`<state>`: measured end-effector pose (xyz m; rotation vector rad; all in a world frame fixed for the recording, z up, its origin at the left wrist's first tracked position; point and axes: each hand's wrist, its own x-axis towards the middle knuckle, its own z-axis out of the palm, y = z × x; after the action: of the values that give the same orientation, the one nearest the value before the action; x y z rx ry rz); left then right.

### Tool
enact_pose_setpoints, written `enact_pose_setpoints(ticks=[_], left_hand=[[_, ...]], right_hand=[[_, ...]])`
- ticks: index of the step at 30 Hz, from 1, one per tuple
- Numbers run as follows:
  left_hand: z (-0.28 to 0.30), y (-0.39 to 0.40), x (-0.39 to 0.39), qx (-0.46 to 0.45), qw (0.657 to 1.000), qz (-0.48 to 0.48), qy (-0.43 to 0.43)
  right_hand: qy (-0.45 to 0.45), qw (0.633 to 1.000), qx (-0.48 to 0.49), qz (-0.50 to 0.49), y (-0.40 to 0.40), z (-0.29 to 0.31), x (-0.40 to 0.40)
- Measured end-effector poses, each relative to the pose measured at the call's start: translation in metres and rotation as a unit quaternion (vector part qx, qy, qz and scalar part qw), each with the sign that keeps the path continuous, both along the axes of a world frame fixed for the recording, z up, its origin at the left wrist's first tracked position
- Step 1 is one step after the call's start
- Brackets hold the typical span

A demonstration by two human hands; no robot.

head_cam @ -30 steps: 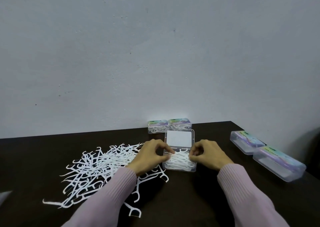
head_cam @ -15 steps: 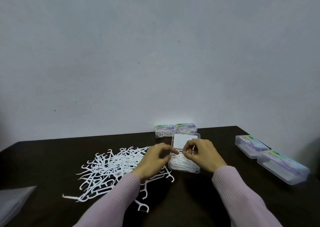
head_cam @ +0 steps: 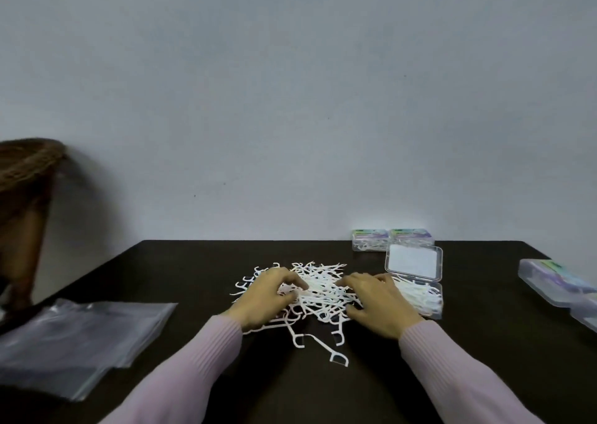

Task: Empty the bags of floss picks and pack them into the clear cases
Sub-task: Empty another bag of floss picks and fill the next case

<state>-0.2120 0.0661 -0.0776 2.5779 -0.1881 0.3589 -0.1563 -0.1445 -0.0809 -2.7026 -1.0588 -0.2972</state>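
1. A loose pile of white floss picks [head_cam: 318, 289] lies on the dark desk [head_cam: 484, 359], a little left of centre, with a few strays trailing toward the near edge.
2. The left hand [head_cam: 269, 297] rests on the left side of the pile, fingers curled down into the picks; its grip seems to be gathering some, though whether any pick is actually pinched cannot be told.
3. The right hand [head_cam: 376, 301] rests on the right side of the pile, fingers bent and loosely spread over the picks; whether they pinch any cannot be told either.
4. Just right of the right hand stands an open clear case [head_cam: 420, 297], partly filled with floss picks, its lid [head_cam: 414, 260] tilted back.
5. Behind that lid, by the wall, two closed cases with coloured labels [head_cam: 392, 239] sit side by side, picks visible inside.
6. At the right edge of the desk lie two more closed clear cases [head_cam: 559, 283], touching or nearly so.
7. On the left of the desk lie flat, empty clear plastic bags [head_cam: 74, 339], overlapping.
8. Both forearms wear pale pink ribbed sleeves [head_cam: 200, 355].
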Motion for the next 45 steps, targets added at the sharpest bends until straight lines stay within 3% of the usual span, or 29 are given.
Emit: enact_pose_setpoints(ticks=[11, 17, 29, 39, 45], left_hand=[[-0.012, 0.033, -0.001, 0.037, 0.996, 0.069, 0.041], [-0.023, 0.027, 0.001, -0.011, 0.996, 0.090, -0.019], [-0.017, 0.021, 0.006, 0.014, 0.990, 0.077, -0.119], [-0.008, 0.017, 0.005, -0.028, 0.986, 0.061, -0.156], [-0.007, 0.015, 0.006, -0.044, 0.986, 0.053, -0.153]], right_hand=[[0.037, 0.999, -0.011, -0.035, 0.047, 0.001, 0.012], [-0.064, 0.996, 0.024, -0.054, 0.053, -0.004, 0.014], [-0.099, 0.990, 0.092, -0.039, 0.045, 0.004, 0.014], [0.050, 0.960, 0.274, -0.031, 0.038, 0.005, 0.022], [0.096, 0.934, 0.342, -0.039, 0.029, 0.009, 0.026]])
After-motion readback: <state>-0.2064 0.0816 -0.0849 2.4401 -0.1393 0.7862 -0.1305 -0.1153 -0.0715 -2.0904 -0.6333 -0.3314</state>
